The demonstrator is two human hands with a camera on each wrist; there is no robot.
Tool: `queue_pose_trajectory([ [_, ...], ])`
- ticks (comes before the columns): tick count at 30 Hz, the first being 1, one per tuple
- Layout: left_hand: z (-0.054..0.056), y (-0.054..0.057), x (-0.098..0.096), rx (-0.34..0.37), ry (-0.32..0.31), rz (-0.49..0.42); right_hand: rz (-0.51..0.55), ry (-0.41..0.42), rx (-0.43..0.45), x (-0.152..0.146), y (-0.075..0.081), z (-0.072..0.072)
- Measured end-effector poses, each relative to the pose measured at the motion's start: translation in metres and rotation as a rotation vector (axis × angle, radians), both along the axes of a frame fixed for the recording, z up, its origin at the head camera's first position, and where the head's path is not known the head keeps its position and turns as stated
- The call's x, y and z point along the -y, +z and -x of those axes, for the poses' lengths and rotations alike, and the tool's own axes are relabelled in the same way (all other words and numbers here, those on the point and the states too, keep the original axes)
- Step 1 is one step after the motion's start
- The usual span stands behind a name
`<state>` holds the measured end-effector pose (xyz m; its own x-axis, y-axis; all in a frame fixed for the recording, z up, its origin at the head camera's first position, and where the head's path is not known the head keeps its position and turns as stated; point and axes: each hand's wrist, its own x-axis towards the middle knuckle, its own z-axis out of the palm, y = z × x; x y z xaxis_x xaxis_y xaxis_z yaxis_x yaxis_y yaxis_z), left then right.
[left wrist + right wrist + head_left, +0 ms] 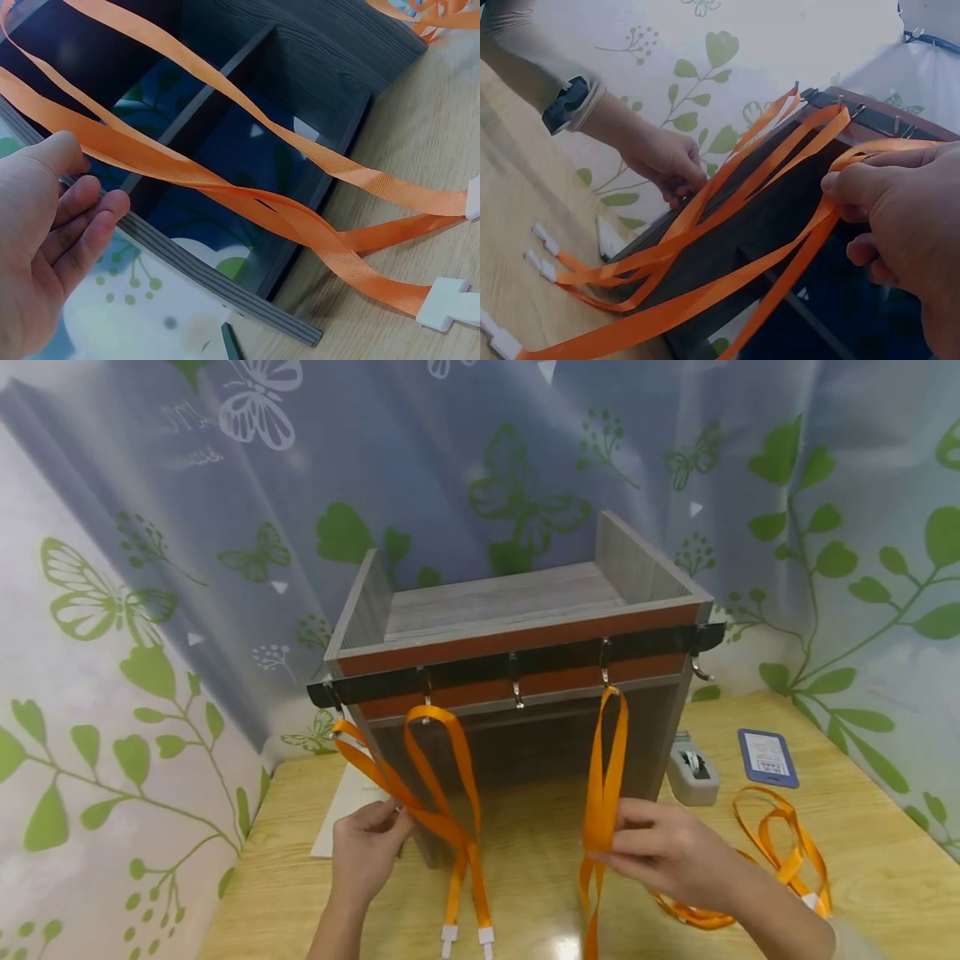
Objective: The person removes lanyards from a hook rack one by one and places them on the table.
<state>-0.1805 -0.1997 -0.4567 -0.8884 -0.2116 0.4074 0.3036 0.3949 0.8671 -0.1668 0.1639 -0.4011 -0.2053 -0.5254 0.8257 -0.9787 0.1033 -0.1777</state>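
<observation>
Three orange lanyards hang from metal hooks on a dark hook rail (468,670). My left hand (369,847) pinches the leftmost lanyard (371,770) at its edge, drawing it slightly aside; in the left wrist view the thumb overlaps that strap while the other fingers curl below it. This strap crosses the second lanyard (467,758), and white clips (486,935) dangle at the bottom. With thumb and fingers, my right hand (667,847) grips the right-hand lanyard (606,777) below its hook; that hand also shows in the right wrist view (907,210).
The rail runs across the front of a grey wooden shelf unit (652,556) on a wooden table (862,810). At right lie another orange lanyard (806,847), a blue card holder (768,758) and a small grey device (693,781). A white booklet (348,797) is at left.
</observation>
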Motion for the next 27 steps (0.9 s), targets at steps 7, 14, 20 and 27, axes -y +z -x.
queue_pose_trajectory([
  [7, -0.003, 0.004, -0.001, -0.006, -0.014, -0.018, 0.113, -0.062, -0.088, 0.000, 0.030, 0.002],
  [14, -0.002, 0.002, -0.001, 0.001, -0.023, -0.024, 0.221, -0.100, -0.235, 0.008, 0.079, -0.001],
  [20, -0.002, 0.003, -0.001, -0.001, -0.028, -0.012, 0.348, -0.101, -0.336, 0.012, 0.114, -0.003],
  [27, -0.003, 0.004, 0.000, 0.001, -0.020, 0.022, 0.403, 0.020, -0.242, 0.007, 0.121, -0.007],
])
